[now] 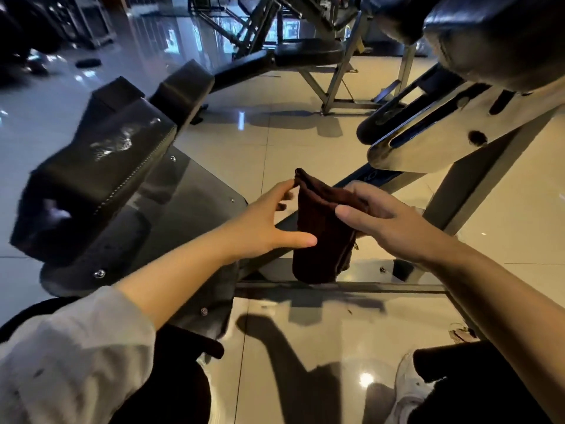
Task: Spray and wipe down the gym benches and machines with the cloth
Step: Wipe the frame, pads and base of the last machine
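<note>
A black padded bench (101, 166) stands at the left, its top glistening with wet streaks. Beside it, the person's left hand (269, 221) reaches toward the dark red cloth (321, 234), fingers (282, 186) pinching its upper corner and thumb stretched out below. The cloth hangs folded in mid-air above the tiled floor (293, 142), between the 2 hands. The right hand (388, 221) grips the cloth's right side, fingers curled over its top edge. A machine frame (434, 148) rises at the right.
</note>
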`<state>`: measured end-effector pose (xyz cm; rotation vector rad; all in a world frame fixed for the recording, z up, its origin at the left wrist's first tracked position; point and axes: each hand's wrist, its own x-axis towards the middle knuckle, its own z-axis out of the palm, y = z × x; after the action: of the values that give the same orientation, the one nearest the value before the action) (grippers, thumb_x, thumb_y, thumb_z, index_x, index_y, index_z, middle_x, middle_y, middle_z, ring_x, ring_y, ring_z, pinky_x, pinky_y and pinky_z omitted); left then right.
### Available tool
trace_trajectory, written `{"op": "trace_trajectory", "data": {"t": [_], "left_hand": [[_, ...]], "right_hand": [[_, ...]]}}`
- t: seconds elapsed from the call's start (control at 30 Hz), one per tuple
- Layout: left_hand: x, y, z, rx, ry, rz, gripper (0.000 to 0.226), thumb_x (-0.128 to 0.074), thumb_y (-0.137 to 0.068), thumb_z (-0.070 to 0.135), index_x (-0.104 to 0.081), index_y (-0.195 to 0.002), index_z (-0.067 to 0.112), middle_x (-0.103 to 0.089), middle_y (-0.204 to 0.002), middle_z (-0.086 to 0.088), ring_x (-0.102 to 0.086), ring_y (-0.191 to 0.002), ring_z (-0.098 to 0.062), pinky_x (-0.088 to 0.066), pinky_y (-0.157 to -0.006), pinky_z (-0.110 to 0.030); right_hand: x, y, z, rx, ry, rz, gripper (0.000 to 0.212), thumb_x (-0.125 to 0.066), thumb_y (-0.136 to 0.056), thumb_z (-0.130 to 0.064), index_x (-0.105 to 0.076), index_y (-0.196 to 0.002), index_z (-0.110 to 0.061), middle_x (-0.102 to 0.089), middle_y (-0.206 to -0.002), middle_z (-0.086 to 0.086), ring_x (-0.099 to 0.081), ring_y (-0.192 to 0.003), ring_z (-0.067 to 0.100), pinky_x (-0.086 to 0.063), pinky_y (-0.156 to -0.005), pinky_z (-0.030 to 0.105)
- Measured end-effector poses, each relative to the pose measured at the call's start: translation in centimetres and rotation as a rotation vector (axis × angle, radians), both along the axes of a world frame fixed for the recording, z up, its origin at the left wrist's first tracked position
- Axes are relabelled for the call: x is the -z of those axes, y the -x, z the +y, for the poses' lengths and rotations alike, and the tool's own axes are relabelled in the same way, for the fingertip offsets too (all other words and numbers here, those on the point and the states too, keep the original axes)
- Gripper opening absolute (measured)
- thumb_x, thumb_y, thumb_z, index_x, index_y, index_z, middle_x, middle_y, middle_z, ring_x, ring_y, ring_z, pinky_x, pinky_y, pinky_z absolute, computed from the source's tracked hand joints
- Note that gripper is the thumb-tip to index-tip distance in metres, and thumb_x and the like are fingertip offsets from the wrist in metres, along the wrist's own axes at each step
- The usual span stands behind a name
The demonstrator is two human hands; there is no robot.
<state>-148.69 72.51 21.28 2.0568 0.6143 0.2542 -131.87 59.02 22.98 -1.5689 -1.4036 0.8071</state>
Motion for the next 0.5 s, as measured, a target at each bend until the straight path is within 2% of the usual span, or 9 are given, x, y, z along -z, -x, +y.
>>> {"op": "trace_trajectory", "data": {"t": [0.07,0.13,0.17,0.23,0.3,0.4,0.5], "left_hand": [[0.0,1.2,0.0,-0.029,0.041,-0.023,0.108,-0.075,-0.057,0.048,-0.018,-0.149,0.037,-0.034,-0.136,0.012,-0.038,-0.129,-0.007,-0.036,-0.108,-0.03],[0.1,2.2,0.1,-0.04,0.082,-0.033,0.106,-0.077,-0.058,0.044,-0.019,-0.147,0.041,-0.036,-0.138,0.012,-0.039,-0.131,-0.007,-0.036,-0.111,-0.034],[0.1,2.5,0.2,-0.006,0.109,-0.03,0.1,-0.078,-0.061,0.04,-0.024,-0.145,0.042,-0.039,-0.14,0.012,-0.039,-0.133,-0.006,-0.036,-0.112,-0.035],[0.0,3.1,0.3,0.124,0.175,-0.023,0.081,-0.082,-0.071,0.03,-0.038,-0.137,0.041,-0.045,-0.141,0.014,-0.041,-0.132,-0.001,-0.037,-0.112,-0.031],[0.0,3.4,0.4,0.205,0.208,-0.019,0.059,-0.078,-0.078,0.019,-0.051,-0.128,0.034,-0.055,-0.133,0.011,-0.05,-0.125,0.0,-0.042,-0.106,-0.023],[0.4,3.8,0.4,0.155,0.176,-0.024,0.032,-0.071,-0.085,0.008,-0.061,-0.113,0.021,-0.066,-0.113,0.005,-0.062,-0.109,-0.008,-0.048,-0.094,-0.019],[0.8,4.7,0.6,0.117,0.073,-0.011,0.014,-0.065,-0.089,0.011,-0.066,-0.102,0.018,-0.067,-0.1,-0.001,-0.064,-0.099,-0.014,-0.051,-0.088,-0.021]], "right_hand": [[-0.1,0.5,-0.4,-0.033,-0.012,-0.006,0.024,-0.055,-0.093,-0.033,-0.056,-0.103,-0.011,-0.06,-0.1,0.021,-0.061,-0.096,0.034,-0.053,-0.082,0.046],[0.0,1.0,-0.7,-0.065,-0.022,-0.012,0.016,-0.054,-0.093,-0.03,-0.056,-0.099,-0.016,-0.062,-0.094,0.015,-0.062,-0.091,0.031,-0.054,-0.077,0.043],[0.0,1.3,-0.8,-0.078,-0.017,-0.028,0.016,-0.053,-0.092,-0.034,-0.057,-0.096,-0.019,-0.062,-0.089,0.008,-0.063,-0.086,0.025,-0.053,-0.073,0.037],[0.0,1.7,-1.0,-0.113,0.003,-0.057,0.018,-0.053,-0.088,-0.038,-0.058,-0.094,-0.022,-0.061,-0.081,-0.006,-0.061,-0.08,0.009,-0.049,-0.069,0.023],[-0.1,2.0,-1.0,-0.148,0.022,-0.074,0.019,-0.054,-0.089,-0.035,-0.059,-0.095,-0.018,-0.06,-0.08,-0.009,-0.06,-0.078,0.004,-0.046,-0.069,0.018],[-0.2,2.4,-0.9,-0.161,0.027,-0.114,0.024,-0.054,-0.089,-0.04,-0.061,-0.095,-0.017,-0.06,-0.08,-0.012,-0.059,-0.078,0.004,-0.046,-0.07,0.02],[-0.1,2.8,-0.5,-0.144,0.024,-0.13,0.023,-0.053,-0.09,-0.045,-0.061,-0.091,-0.023,-0.06,-0.078,-0.015,-0.059,-0.077,0.003,-0.047,-0.069,0.02]]}}
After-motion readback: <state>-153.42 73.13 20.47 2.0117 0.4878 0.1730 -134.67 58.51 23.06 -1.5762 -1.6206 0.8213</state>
